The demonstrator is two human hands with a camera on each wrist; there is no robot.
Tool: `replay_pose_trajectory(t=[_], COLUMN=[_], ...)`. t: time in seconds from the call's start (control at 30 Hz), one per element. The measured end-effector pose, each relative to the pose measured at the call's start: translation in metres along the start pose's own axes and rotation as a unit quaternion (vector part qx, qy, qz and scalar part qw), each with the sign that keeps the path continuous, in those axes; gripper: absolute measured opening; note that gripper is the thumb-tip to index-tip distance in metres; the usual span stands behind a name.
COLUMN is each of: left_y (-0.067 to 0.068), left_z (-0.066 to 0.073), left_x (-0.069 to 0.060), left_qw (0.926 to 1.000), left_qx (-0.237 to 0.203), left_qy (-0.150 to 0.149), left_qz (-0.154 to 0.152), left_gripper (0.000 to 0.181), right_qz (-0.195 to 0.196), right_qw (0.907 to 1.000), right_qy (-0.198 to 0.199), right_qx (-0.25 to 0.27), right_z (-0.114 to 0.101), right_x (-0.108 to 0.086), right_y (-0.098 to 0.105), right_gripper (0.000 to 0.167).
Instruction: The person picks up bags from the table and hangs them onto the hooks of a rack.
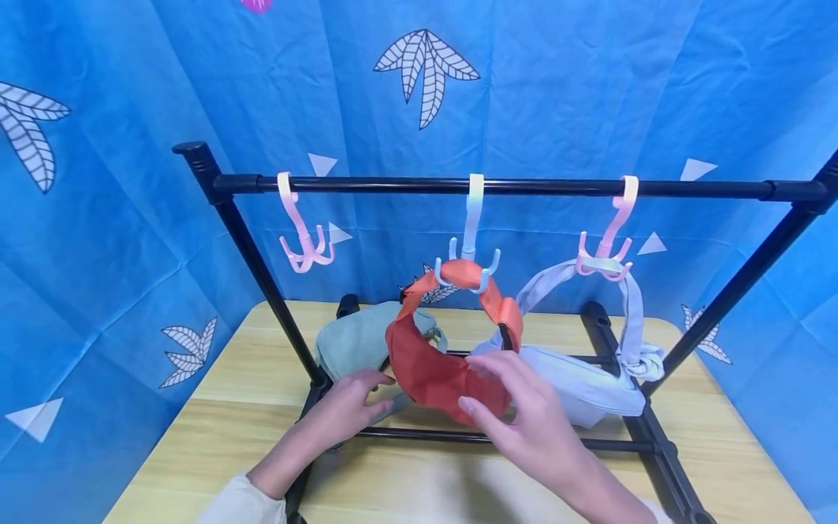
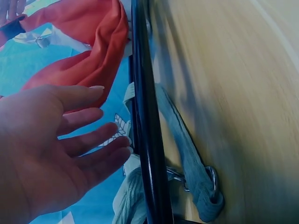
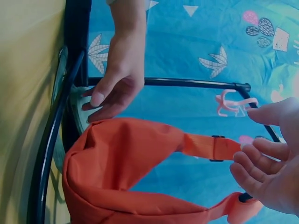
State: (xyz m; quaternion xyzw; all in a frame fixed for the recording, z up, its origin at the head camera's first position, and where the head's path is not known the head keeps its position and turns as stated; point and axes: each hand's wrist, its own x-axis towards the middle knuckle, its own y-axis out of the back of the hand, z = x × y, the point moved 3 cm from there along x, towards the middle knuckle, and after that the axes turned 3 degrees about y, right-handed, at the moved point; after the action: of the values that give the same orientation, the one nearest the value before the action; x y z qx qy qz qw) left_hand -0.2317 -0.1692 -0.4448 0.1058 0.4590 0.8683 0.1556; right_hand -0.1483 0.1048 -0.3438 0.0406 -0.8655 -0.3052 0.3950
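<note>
An orange-red sling bag (image 1: pixel 432 364) hangs by its strap (image 1: pixel 463 274) from the pale blue hook (image 1: pixel 471 225) in the middle of the rack. My left hand (image 1: pixel 353 400) is beside the bag's lower left side, fingers loosely extended and holding nothing, as the left wrist view (image 2: pixel 70 140) also shows. My right hand (image 1: pixel 533 415) is at the bag's right side with fingers spread and lightly bent. In the right wrist view that hand (image 3: pixel 275 154) is close to the strap; contact is unclear. A grey-green bag (image 1: pixel 353 338) lies behind my left hand.
A black rack's top bar (image 1: pixel 393 185) carries a bare pink hook (image 1: pixel 304 240) at left. From the pink hook (image 1: pixel 609 247) at right, a pale lavender bag (image 1: pixel 569 382) hangs by its strap. Lower crossbars (image 1: pixel 445 436) run above the wooden table (image 1: pixel 216 444). A blue curtain (image 1: pixel 556 87) stands behind.
</note>
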Motion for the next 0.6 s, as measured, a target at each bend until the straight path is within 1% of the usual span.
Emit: replay_pose_trajectory(t=[0.17, 0.23, 0.37, 0.6], left_y=[-0.004, -0.006, -0.008, -0.012], left_z=[-0.002, -0.002, -0.003, -0.007], left_x=[0.004, 0.005, 0.008, 0.012], left_qw=[0.9997, 0.9996, 0.9991, 0.9972], left_qx=[0.02, 0.024, 0.033, 0.061], left_qy=[0.001, 0.005, 0.009, 0.006], left_qz=[-0.011, -0.015, -0.022, -0.042], left_gripper=[0.032, 0.032, 0.031, 0.029], right_qz=[-0.019, -0.03, -0.045, -0.063], right_qw=[0.9998, 0.9994, 0.9987, 0.997], right_qy=[-0.008, -0.018, -0.025, -0.042], right_qx=[0.005, 0.006, -0.003, -0.015], right_z=[0.003, 0.005, 0.008, 0.012], right_x=[-0.001, -0.001, -0.001, -0.001], right_y=[-0.006, -0.009, -0.014, -0.018], right_gripper=[0.054, 0.052, 0.052, 0.05])
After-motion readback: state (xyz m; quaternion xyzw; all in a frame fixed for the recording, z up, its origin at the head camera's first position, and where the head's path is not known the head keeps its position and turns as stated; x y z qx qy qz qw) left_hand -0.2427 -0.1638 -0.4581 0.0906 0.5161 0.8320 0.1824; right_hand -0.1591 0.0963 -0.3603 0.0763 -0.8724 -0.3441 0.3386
